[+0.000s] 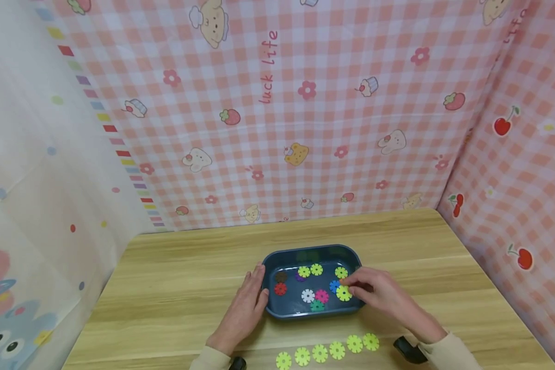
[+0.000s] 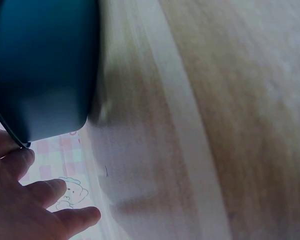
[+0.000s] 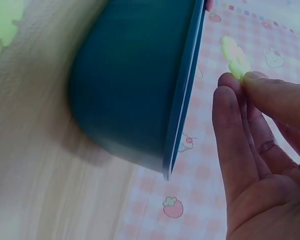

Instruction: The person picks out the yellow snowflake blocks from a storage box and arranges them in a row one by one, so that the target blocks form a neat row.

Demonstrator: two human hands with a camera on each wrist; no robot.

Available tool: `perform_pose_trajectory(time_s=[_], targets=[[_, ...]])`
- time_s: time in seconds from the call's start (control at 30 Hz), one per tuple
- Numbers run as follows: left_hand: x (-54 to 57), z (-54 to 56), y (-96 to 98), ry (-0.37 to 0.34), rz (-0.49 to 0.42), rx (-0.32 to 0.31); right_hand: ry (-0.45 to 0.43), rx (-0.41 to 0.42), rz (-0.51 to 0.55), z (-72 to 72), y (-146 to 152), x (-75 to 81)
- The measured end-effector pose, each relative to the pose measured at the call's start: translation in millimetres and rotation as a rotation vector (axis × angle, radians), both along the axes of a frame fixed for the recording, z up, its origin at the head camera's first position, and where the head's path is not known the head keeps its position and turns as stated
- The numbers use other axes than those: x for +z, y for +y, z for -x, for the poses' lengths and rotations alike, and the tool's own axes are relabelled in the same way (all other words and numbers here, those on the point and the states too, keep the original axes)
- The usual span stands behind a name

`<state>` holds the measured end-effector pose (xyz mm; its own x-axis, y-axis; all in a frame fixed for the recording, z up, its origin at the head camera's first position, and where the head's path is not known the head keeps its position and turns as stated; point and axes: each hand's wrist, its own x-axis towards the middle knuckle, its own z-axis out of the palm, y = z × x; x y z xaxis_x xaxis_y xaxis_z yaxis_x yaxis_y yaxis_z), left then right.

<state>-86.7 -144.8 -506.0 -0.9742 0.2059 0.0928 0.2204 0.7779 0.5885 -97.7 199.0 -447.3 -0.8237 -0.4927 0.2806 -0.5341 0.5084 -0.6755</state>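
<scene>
Six yellow notched discs row the near side of the wood-grain table, while over the right end of the dark blue tray the right hand pinches another yellow disc, seemingly light, stiff, best held by its rim, the left hand touching the tray's left side, fingers extended, before pink-checked cloth.

The right hand pinches a yellow-green piece between thumb and fingertip, its notched edge poking out past them, just beside the rim of a dark teal tub and apart from it. The tub stands on a pale wooden table, where part of a yellow-green toothed disc (cut off by the upper left corner) also shows. Behind spreads a pink checked cloth, printed with a strawberry and a rabbit.
</scene>
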Motion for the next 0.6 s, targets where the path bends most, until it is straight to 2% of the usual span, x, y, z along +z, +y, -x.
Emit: perform_pose_trajectory(time_s=[0.2, 0.43, 0.6], targets=[[0.4, -0.1, -0.1, 0.003, -0.002, -0.001, 0.110, 0.028, 0.053, -8.2, 10.9, -3.4], [1.4, -0.3, 0.2, 0.004, 0.006, -0.002, 0.093, 0.002, 0.037, -16.9, 22.1, -4.0], [1.0, -0.2, 0.2, 0.013, 0.008, -0.005, 0.144, -0.027, 0.022, -23.4, 29.2, -8.7]])
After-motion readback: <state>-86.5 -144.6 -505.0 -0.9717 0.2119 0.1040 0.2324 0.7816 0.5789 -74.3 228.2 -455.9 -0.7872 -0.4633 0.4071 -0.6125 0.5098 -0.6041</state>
